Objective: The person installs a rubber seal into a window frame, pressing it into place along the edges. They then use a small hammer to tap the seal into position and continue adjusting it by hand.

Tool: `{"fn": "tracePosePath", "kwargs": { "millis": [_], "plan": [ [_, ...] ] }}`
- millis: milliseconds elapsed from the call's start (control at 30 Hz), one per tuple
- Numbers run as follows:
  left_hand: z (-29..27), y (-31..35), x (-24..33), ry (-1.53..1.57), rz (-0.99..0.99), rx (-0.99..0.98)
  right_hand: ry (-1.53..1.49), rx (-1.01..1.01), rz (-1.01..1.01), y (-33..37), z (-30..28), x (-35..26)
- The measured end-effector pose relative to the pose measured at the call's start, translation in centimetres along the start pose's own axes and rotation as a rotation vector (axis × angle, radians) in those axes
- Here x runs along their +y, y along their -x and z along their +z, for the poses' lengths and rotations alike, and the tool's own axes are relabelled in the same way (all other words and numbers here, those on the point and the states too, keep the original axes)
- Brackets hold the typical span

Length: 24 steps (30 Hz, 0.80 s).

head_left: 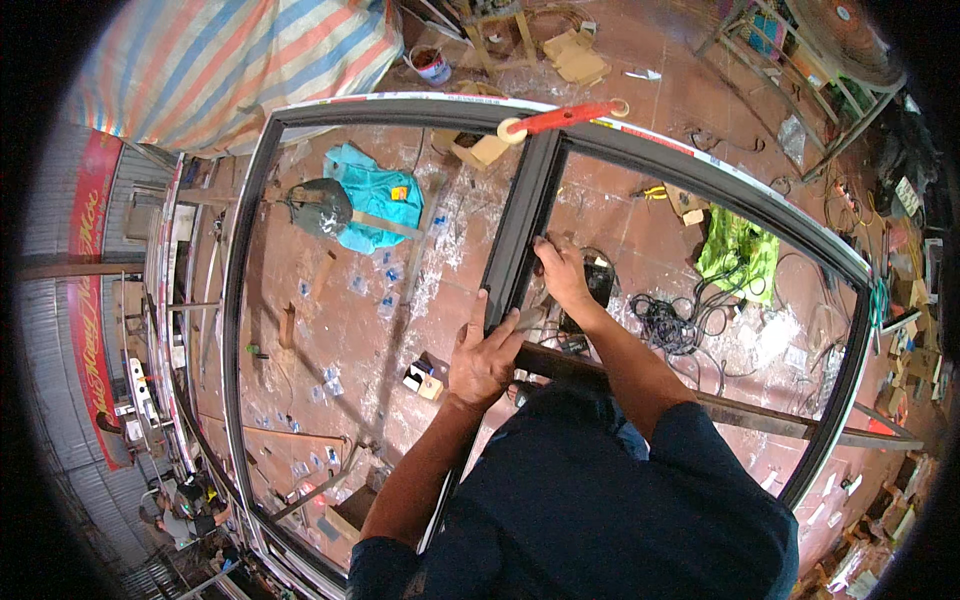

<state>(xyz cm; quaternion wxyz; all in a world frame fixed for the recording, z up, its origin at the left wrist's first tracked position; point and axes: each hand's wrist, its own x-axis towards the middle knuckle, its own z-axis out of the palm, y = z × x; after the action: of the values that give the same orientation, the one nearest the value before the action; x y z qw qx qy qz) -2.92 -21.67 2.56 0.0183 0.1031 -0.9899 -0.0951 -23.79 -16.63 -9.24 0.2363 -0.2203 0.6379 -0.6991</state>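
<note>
A large dark grey window frame (245,300) with white outer edges lies before me, split by a middle bar (522,215). My left hand (483,362) rests on this bar, its index finger stretched along it and its thumb apart. Farther up, at the bar's right edge, my right hand (565,277) has its fingers curled in; whatever they pinch is hidden. Across the bar's far end lies a red-handled tool (565,118) with a pale round piece at each end.
Through the frame's openings show a turquoise cloth (375,200), a dark cap (322,207), a coiled black cable (668,325) and a yellow-green bag (738,255) on the tiled floor. A striped tarp (240,65) and a bucket (430,66) are beyond. Another person (185,522) is at lower left.
</note>
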Motion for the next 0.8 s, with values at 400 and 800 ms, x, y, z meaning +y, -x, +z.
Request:
{"fn": "tracePosePath", "kwargs": {
  "millis": [400, 800],
  "plan": [
    [-0.5, 0.0, 0.3, 0.023, 0.008, 0.091, -0.043, 0.038, 0.211, -0.9, -0.1, 0.2],
    [0.3, -0.2, 0.3, -0.022, 0.034, 0.162, 0.193, -0.234, 0.219, 7.3, 0.6, -0.7]
  ]
}}
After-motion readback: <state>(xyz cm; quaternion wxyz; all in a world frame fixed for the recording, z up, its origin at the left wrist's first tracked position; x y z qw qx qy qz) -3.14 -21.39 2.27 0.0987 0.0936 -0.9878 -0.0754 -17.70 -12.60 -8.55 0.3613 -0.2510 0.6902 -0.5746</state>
